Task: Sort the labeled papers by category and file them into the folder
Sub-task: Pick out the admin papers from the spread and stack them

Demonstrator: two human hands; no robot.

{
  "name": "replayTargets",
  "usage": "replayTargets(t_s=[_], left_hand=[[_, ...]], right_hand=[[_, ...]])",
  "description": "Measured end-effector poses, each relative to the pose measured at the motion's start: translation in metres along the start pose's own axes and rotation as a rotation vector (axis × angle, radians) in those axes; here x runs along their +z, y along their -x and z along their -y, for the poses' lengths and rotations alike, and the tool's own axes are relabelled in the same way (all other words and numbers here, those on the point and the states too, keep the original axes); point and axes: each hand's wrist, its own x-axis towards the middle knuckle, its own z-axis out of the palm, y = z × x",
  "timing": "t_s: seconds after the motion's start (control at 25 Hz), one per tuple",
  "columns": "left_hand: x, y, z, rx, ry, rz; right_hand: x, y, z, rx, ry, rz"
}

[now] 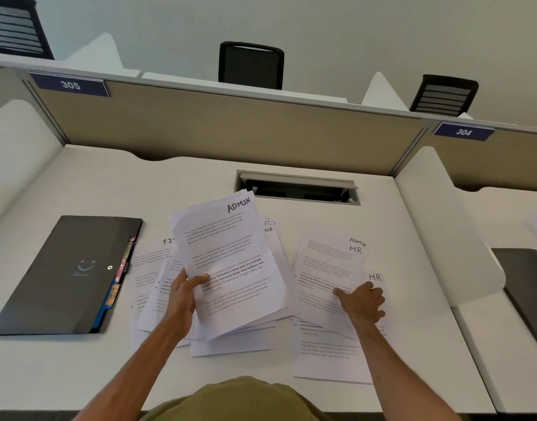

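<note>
White ADMIN-headed sheets point(230, 253) are being gripped by the left hand point(182, 294); white HR-marked sheets point(322, 262) are being touched by the right hand point(363, 303), grip unclear.

Grips with the left hand point(182, 294) a sheaf of papers point(230, 262) headed ADMIN, thumb across the printed face, tilted up above a fan of loose sheets point(151, 296) lying on the desk point(79, 375). Rests the right hand point(363, 302) on a second pile point(325, 262), marked ADMIN and HR, just right of the sheaf. Shows an HR sheet point(375, 278) peeking out just beyond the right hand. Shows a dark folder point(63, 278) with coloured tabs, flat and closed, well left of the left hand, and an open cable hatch point(297, 188) beyond both hands.
</note>
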Motion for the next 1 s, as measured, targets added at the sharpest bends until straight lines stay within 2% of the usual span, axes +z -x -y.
replayTargets(t_s=[0.12, 0.28, 0.48, 0.72, 0.88, 1.0], left_hand=[[0.002, 0.005, 0.002, 0.0, -0.015, 0.002], [-0.004, 0.0, 0.002, -0.011, -0.032, -0.009], [-0.003, -0.005, -0.001, -0.004, -0.029, -0.011], [0.012, -0.007, 0.005, -0.015, -0.027, 0.023], [0.01, -0.006, 0.006, -0.021, -0.025, 0.04], [0.0, -0.007, 0.009, -0.017, -0.017, 0.036]], right_hand=[[-0.002, -0.005, -0.006, 0.008, -0.041, 0.022], [-0.009, -0.011, -0.01, 0.085, -0.243, 0.022], [-0.019, -0.014, -0.026, 0.109, -0.508, -0.059], [-0.045, -0.026, -0.035, 0.281, -0.903, -0.192], [-0.044, -0.03, -0.023, 0.36, -0.97, -0.05], [-0.038, -0.016, -0.001, 0.244, -0.98, 0.062]])
